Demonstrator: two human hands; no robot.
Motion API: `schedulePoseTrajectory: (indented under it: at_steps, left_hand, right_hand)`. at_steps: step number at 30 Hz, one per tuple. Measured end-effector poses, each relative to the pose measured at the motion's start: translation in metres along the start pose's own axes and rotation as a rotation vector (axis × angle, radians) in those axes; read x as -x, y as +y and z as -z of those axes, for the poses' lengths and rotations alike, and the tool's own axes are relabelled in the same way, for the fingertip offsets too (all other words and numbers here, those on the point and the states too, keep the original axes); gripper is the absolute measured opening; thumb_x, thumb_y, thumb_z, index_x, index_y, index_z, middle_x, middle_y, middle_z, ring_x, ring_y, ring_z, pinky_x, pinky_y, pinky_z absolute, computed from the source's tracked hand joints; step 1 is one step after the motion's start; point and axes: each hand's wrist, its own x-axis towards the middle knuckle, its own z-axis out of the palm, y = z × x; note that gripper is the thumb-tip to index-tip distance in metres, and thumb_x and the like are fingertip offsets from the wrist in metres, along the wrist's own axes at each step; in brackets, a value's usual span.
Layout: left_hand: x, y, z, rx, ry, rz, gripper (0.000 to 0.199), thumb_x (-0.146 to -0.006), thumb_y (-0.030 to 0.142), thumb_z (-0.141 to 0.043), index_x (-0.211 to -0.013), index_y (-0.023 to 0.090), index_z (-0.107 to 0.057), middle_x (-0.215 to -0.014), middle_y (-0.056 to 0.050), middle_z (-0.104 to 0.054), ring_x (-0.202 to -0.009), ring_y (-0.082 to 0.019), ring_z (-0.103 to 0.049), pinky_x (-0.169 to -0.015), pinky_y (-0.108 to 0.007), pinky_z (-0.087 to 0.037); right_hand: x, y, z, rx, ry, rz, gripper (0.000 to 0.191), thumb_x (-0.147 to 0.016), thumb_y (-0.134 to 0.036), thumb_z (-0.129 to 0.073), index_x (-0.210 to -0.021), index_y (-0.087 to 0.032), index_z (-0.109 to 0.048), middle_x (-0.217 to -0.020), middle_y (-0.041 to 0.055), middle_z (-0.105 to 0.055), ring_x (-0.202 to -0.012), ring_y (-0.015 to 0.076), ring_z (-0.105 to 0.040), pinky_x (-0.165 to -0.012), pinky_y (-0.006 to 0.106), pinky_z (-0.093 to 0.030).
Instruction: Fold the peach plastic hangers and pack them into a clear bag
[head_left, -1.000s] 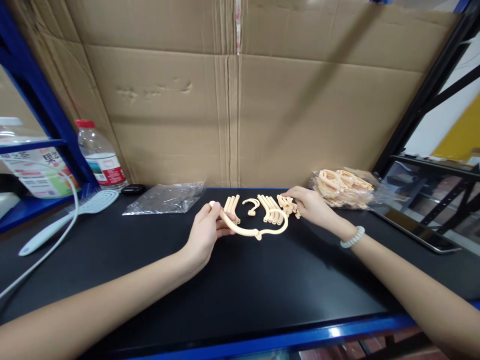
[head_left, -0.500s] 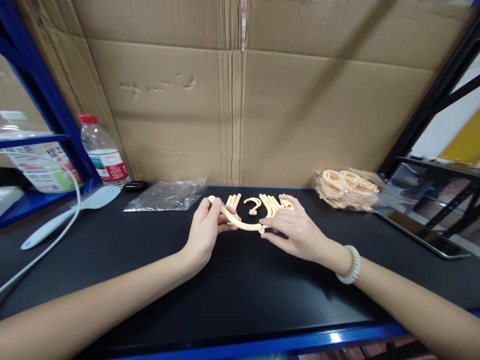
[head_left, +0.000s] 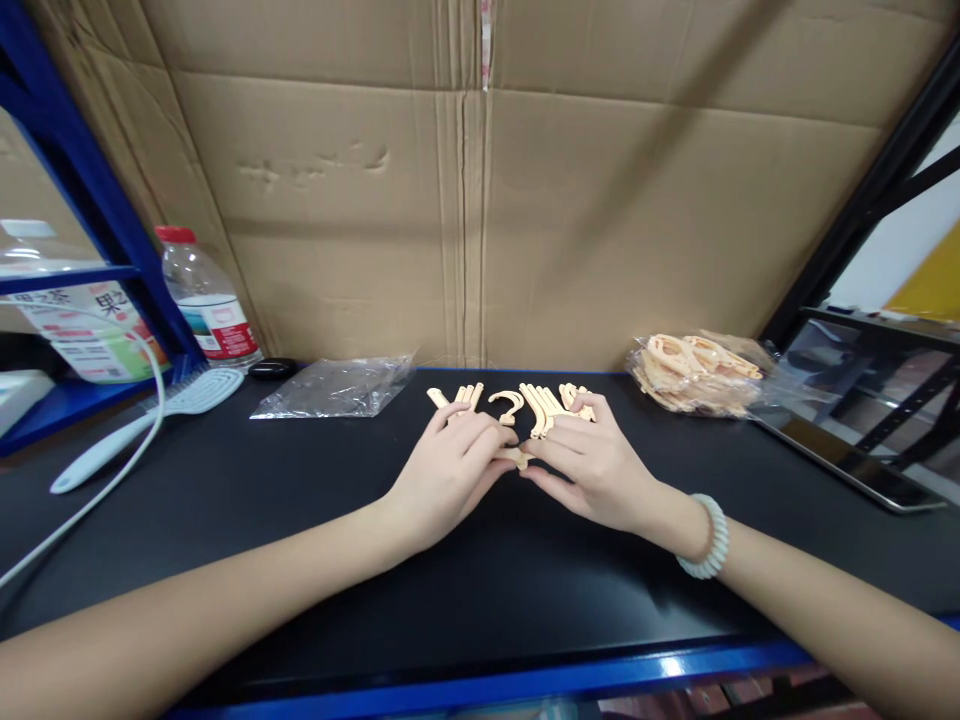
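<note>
A beige plastic hanger arm [head_left: 510, 455] is pinched between my two hands over the table. My left hand [head_left: 457, 460] is closed on it from above and covers most of its length. A rounded beige end showing beyond my left fingers looks like its far end. With thumb and fingers, my right hand [head_left: 589, 455] grips its right end, where a small joint piece shows; how the parts fit there is hidden. Just behind the hands lie a question-mark-shaped hanger hook [head_left: 511, 402] and several curved arms [head_left: 538, 402]. More small beige parts [head_left: 574, 395] lie beside my right fingers.
A clear plastic bag [head_left: 334, 388] lies back left, near a black case [head_left: 272, 369], a hairbrush [head_left: 202, 392], a white cable [head_left: 112, 475] and a red-capped bottle [head_left: 217, 315]. Back right are bagged beige parts [head_left: 694, 370] and a tablet [head_left: 855, 455]. Cardboard [head_left: 337, 200] stands behind.
My left hand has slid right along the hanger arm, from its far end to close beside my right hand. My right hand keeps its grip at the same end.
</note>
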Motion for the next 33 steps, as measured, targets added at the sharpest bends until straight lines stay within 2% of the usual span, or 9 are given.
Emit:
schedulePoseTrajectory:
  at_steps: [2, 6, 11, 16, 23, 26, 29, 31, 33]
  left_hand:
    - [0.000, -0.001, -0.003, 0.014, -0.008, 0.007, 0.011, -0.096, 0.020, -0.044, -0.091, 0.019, -0.055, -0.088, -0.005, -0.064, -0.083, -0.021, -0.059, -0.086, -0.039, -0.044]
    - [-0.001, -0.003, -0.007, -0.011, -0.072, -0.048, 0.016, -0.096, 0.019, -0.042, -0.086, 0.017, -0.053, -0.082, -0.006, -0.059, -0.077, -0.022, -0.056, -0.074, -0.036, -0.045]
    - [0.000, 0.000, -0.005, 0.013, -0.127, -0.033, 0.022, -0.099, 0.020, -0.036, -0.083, 0.017, -0.051, -0.080, -0.004, -0.056, -0.068, -0.018, -0.053, -0.063, -0.030, -0.041]
    - [0.001, 0.002, -0.001, 0.119, -0.100, -0.003, 0.020, -0.099, 0.019, -0.036, -0.086, 0.018, -0.051, -0.084, -0.003, -0.056, -0.071, -0.017, -0.051, -0.066, -0.029, -0.043]
    - [0.003, 0.000, -0.002, 0.165, -0.083, -0.016, 0.018, -0.098, 0.020, -0.037, -0.088, 0.018, -0.052, -0.085, -0.004, -0.058, -0.073, -0.017, -0.052, -0.070, -0.030, -0.043]
    - [0.001, 0.000, 0.001, 0.156, -0.074, -0.044, 0.021, -0.098, 0.020, -0.037, -0.087, 0.018, -0.054, -0.084, -0.004, -0.058, -0.074, -0.017, -0.053, -0.071, -0.030, -0.043]
    - [-0.005, -0.004, 0.009, 0.148, -0.103, -0.096, 0.023, -0.098, 0.021, -0.037, -0.086, 0.019, -0.056, -0.087, -0.005, -0.060, -0.078, -0.018, -0.054, -0.075, -0.031, -0.042]
    - [-0.010, -0.013, 0.017, 0.125, -0.152, -0.119, 0.024, -0.099, 0.024, -0.037, -0.086, 0.019, -0.057, -0.088, -0.006, -0.061, -0.078, -0.019, -0.054, -0.075, -0.032, -0.041]
    - [-0.013, -0.028, 0.024, 0.064, -0.224, -0.128, 0.024, -0.098, 0.025, -0.037, -0.085, 0.018, -0.057, -0.086, -0.007, -0.060, -0.077, -0.020, -0.052, -0.073, -0.033, -0.040]
  right_hand:
    - [0.001, -0.001, 0.000, 0.015, 0.003, 0.020, 0.019, -0.094, -0.024, -0.048, -0.087, -0.020, -0.064, -0.068, 0.0011, -0.065, -0.066, 0.0152, -0.054, -0.087, 0.041, -0.032]
    - [0.002, -0.003, -0.002, 0.036, -0.011, 0.052, 0.022, -0.095, -0.024, -0.046, -0.083, -0.019, -0.065, -0.063, 0.0006, -0.060, -0.067, 0.0158, -0.053, -0.089, 0.041, -0.031]
    - [0.002, -0.002, -0.007, -0.183, -0.019, -0.069, 0.019, -0.093, -0.025, -0.052, -0.080, -0.019, -0.064, -0.063, -0.0007, -0.061, -0.066, 0.0147, -0.054, -0.082, 0.037, -0.034]
    - [0.002, -0.001, -0.008, -0.409, -0.030, -0.153, 0.017, -0.090, -0.019, -0.056, -0.075, -0.020, -0.065, -0.070, -0.0003, -0.067, -0.066, 0.0140, -0.057, -0.073, 0.031, -0.038]
    - [-0.002, -0.001, -0.004, -0.465, -0.026, -0.197, 0.019, -0.090, -0.022, -0.057, -0.073, -0.019, -0.066, -0.067, -0.0007, -0.067, -0.063, 0.0125, -0.056, -0.072, 0.031, -0.038]
    - [-0.004, 0.000, -0.001, -0.514, -0.042, -0.292, 0.018, -0.088, -0.027, -0.060, -0.073, -0.021, -0.068, -0.061, -0.0027, -0.063, -0.061, 0.0120, -0.053, -0.075, 0.031, -0.038]
    - [-0.005, 0.005, -0.001, -0.594, -0.011, -0.441, 0.018, -0.086, -0.032, -0.061, -0.076, -0.020, -0.069, -0.059, -0.0025, -0.058, -0.055, 0.0111, -0.047, -0.062, 0.028, -0.039]
    - [-0.004, 0.010, -0.002, -0.669, -0.007, -0.523, 0.022, -0.085, -0.038, -0.061, -0.077, -0.019, -0.068, -0.057, -0.0030, -0.053, -0.049, 0.0094, -0.038, -0.050, 0.024, -0.033]
    - [-0.003, 0.014, -0.005, -0.744, -0.019, -0.585, 0.027, -0.086, -0.042, -0.059, -0.077, -0.018, -0.066, -0.058, -0.0032, -0.049, -0.047, 0.0081, -0.032, -0.045, 0.023, -0.026]
